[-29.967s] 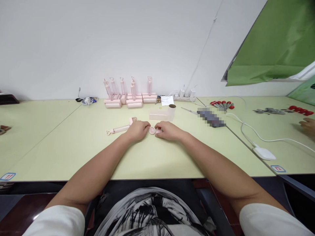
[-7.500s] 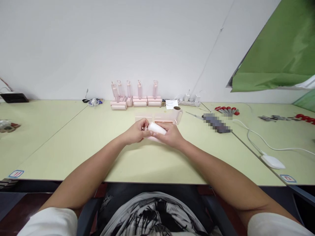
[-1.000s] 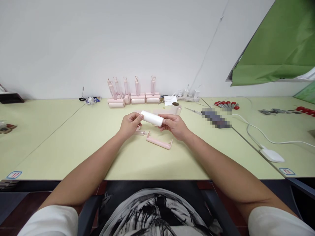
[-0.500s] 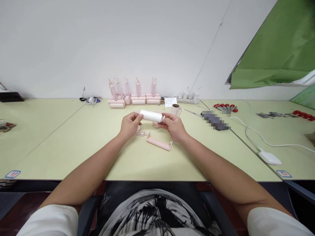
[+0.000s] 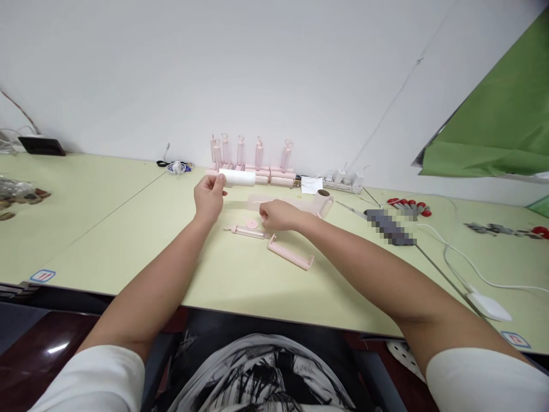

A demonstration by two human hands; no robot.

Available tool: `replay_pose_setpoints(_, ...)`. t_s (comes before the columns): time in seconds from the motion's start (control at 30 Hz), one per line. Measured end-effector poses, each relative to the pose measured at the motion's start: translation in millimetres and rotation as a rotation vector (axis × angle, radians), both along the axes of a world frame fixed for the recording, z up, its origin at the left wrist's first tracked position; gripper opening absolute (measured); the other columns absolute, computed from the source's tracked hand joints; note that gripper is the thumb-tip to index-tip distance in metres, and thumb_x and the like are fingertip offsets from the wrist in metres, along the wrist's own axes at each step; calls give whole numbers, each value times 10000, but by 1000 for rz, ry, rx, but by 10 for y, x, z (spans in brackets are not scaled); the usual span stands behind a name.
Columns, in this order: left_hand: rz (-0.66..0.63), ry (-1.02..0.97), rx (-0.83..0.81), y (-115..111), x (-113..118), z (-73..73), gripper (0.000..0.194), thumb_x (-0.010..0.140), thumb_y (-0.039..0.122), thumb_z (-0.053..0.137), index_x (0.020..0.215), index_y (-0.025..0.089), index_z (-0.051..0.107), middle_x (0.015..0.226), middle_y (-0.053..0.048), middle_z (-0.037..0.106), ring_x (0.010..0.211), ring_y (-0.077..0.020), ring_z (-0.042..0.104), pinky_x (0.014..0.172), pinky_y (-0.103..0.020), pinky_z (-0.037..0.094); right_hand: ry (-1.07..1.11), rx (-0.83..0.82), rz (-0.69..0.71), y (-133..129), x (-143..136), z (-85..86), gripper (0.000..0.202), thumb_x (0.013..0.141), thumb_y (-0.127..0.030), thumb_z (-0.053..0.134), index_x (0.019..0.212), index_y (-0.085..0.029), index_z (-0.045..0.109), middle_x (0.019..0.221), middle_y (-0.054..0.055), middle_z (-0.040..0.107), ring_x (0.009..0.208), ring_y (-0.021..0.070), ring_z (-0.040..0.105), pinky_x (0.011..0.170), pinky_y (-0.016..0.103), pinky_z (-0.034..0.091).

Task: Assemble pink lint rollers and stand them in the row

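My left hand [image 5: 210, 197] grips one end of a white roll [image 5: 238, 177], raised above the table. My right hand [image 5: 279, 216] is closed, low over the table; whatever its fingers pinch is hidden. Just left of it lies a pink disc [image 5: 251, 224], and below that a clear and pink handle [image 5: 249, 232]. A pink U-shaped holder [image 5: 290, 254] rests nearer to me. Behind my right hand lies a translucent pale pink cover [image 5: 256, 202].
Assembled pink rollers [image 5: 281, 177] stand along the wall. A brown-cored roll [image 5: 322, 200], a pixelated dark object [image 5: 389, 228], red-ended tools [image 5: 408, 206] and a white charger [image 5: 490, 305] are to the right.
My right hand has let go of the white roll and moved down to the table. My left hand has carried the roll left. The camera view has shifted and tilted.
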State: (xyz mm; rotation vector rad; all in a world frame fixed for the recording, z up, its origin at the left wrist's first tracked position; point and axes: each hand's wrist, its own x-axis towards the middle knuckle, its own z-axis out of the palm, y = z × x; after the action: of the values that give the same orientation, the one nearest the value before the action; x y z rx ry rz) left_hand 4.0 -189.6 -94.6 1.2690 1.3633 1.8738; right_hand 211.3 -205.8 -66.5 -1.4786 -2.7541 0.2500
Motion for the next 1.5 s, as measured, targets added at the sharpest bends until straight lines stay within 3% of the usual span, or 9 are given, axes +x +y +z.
replay_pose_setpoints(0.2,171,303,-43,153,-220,-84,219,832,417,600,798,208,542,732,12,599,617,-135,551,585,-258,408,-95,-29,-31,49,-145,-49,257,724,-140,641,979,-175,645,1038,127,694,834,237,616,593,277,346)
replay_pose_setpoints(0.47,143,599,-122,203,-133,-162,150,829,349,599,880,210,580,894,-40,653,673,-173,550,665,-304,396,-27,-40,-6,68,-119,-86,252,749,-110,605,988,-175,654,1069,108,703,878,225,618,629,261,361)
replay_pose_setpoints(0.77,71,716,-121,242,-30,-226,181,858,327,579,1000,223,621,877,-62,676,763,-232,608,703,-335,429,328,-39,-92,-164,332,-119,146,806,-188,574,927,-186,656,1022,54,712,895,192,617,722,261,408)
replay_pose_setpoints(0.87,46,737,-82,271,-1,-276,211,870,320,560,1045,223,626,981,-79,694,779,-231,612,734,-342,449,414,-73,-153,-289,523,-96,151,817,-234,584,942,-193,658,1024,50,707,876,182,613,721,267,417)
replay_pose_setpoints(0.97,-4,776,-35,290,10,-316,300,873,310,543,1151,216,610,1135,-98,673,820,-226,617,768,-344,470,466,-138,-130,-403,663,-85,156,836,-300,574,922,-193,648,967,41,696,821,167,600,698,267,417)
replay_pose_setpoints(1.17,-22,867,-17,279,-2,-343,419,835,221,537,1251,207,584,1249,-111,602,870,-222,621,813,-363,497,266,-254,-32,-642,641,-106,150,772,-351,624,794,-203,612,775,6,650,662,147,538,558,250,326)
replay_pose_setpoints(1.33,25,845,-22,263,-23,-309,494,805,244,577,1296,204,540,1298,-129,537,913,-233,623,843,-380,504,54,-154,15,-726,521,-184,71,716,-233,608,694,-197,552,719,22,608,599,145,470,536,283,250)
replay_pose_setpoints(1.5,108,826,75,158,2,-203,459,813,268,579,1261,176,549,1282,-152,530,985,-253,601,892,-396,493,128,-113,-11,-682,574,-219,90,762,-213,545,676,-191,534,681,15,577,584,137,440,546,286,229)
